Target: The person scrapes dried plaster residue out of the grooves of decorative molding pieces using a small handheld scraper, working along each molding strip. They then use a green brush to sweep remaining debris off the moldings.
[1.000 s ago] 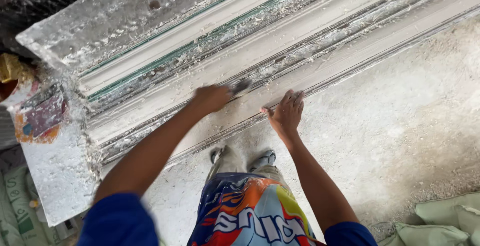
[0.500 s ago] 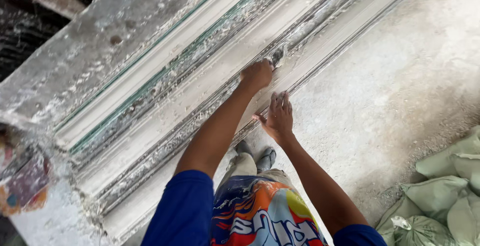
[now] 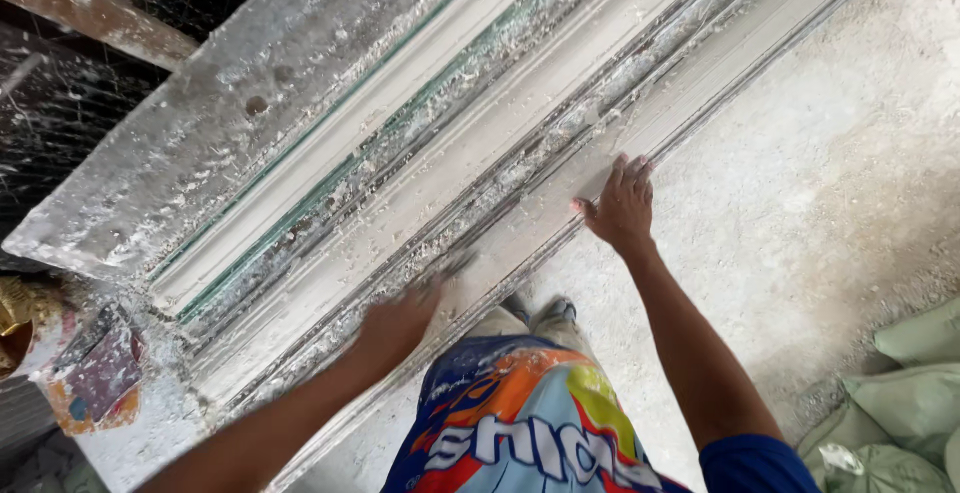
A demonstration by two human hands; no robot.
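A long white plaster moulding lies on a dusty workbench, running from lower left to upper right, with ridges and grooves full of plaster crumbs. My left hand is blurred with motion over the moulding's near ridge. It is closed around a small dark scraper whose tip touches the plaster. My right hand rests flat on the near edge of the moulding farther right, fingers apart, holding nothing.
Green sacks are piled on the concrete floor at the lower right. A wooden beam crosses the upper left. A stained board sits at the bench's left end. My feet stand close to the bench.
My left hand has slid with the scraper down and to the left along the moulding. My right hand stays on the near edge. The view has shifted along the bench.
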